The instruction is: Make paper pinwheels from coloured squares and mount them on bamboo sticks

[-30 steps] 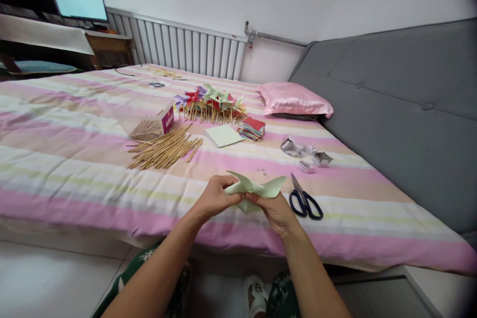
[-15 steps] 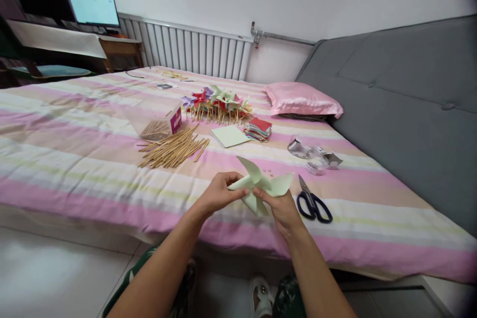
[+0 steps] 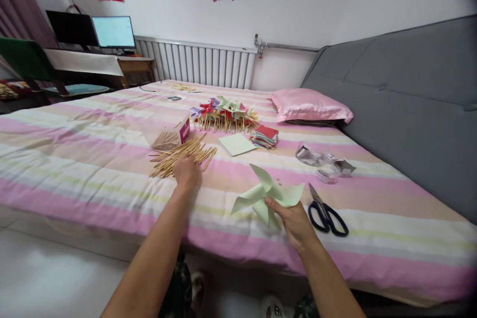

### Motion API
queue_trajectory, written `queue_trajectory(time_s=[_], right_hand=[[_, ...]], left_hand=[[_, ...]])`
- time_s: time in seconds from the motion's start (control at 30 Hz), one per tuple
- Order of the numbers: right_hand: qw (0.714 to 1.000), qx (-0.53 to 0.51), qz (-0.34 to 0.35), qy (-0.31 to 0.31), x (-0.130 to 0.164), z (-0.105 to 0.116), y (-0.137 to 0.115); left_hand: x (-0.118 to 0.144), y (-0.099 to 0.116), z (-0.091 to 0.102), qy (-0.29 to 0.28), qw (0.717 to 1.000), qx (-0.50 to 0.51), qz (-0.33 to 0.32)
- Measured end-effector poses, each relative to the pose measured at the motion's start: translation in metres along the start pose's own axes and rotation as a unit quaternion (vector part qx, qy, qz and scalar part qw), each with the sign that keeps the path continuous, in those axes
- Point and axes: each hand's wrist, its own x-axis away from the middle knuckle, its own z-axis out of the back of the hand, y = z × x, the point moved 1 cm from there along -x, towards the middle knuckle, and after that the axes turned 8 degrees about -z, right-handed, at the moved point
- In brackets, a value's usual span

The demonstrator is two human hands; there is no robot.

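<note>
My right hand (image 3: 294, 218) pinches a pale green paper pinwheel (image 3: 272, 186) near its centre, with the thumb on top. Its folded blades stand out over the bedspread. My left hand (image 3: 187, 171) rests on the front of a loose pile of thin wooden sticks (image 3: 169, 161). The fingers point down among the sticks and are mostly hidden and slightly blurred, so whether they grip one cannot be seen. Just right of my right hand lie scissors (image 3: 324, 213) with dark blue handles, blades pointing away. A few tiny clear bits (image 3: 279, 182) lie behind the pinwheel.
Behind the sticks lies a clear box (image 3: 167, 134) with more sticks. Finished pinwheels (image 3: 223, 112) lie heaped farther back, near pale green paper sheets (image 3: 236, 144) and a coloured paper stack (image 3: 265, 136). Clear tape rolls (image 3: 328, 173) sit right, below a pink pillow (image 3: 311, 104).
My left hand has let go of the pinwheel and moved left to the stick pile. My right hand still holds the pinwheel. The camera view has tilted up and turned slightly left.
</note>
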Motion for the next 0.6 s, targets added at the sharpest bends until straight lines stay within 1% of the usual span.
queue_trajectory(time_s=[0.1,0.23,0.43,0.6], right_hand=[[1.000,0.012,0.001,-0.002,-0.002,-0.001,0.002],[1.000,0.028,0.000,-0.004,-0.003,-0.002,0.003],[1.000,0.020,-0.004,0.003,0.001,-0.007,0.000],[1.000,0.009,-0.013,0.000,0.002,-0.009,0.000]], left_hand=[[-0.002,-0.011,-0.013,0.001,0.998,-0.061,0.002],[-0.007,-0.019,-0.027,-0.002,0.993,-0.115,0.012],[-0.010,-0.019,-0.029,0.011,0.986,-0.163,0.024],[-0.005,-0.015,-0.027,0.024,0.986,-0.164,0.023]])
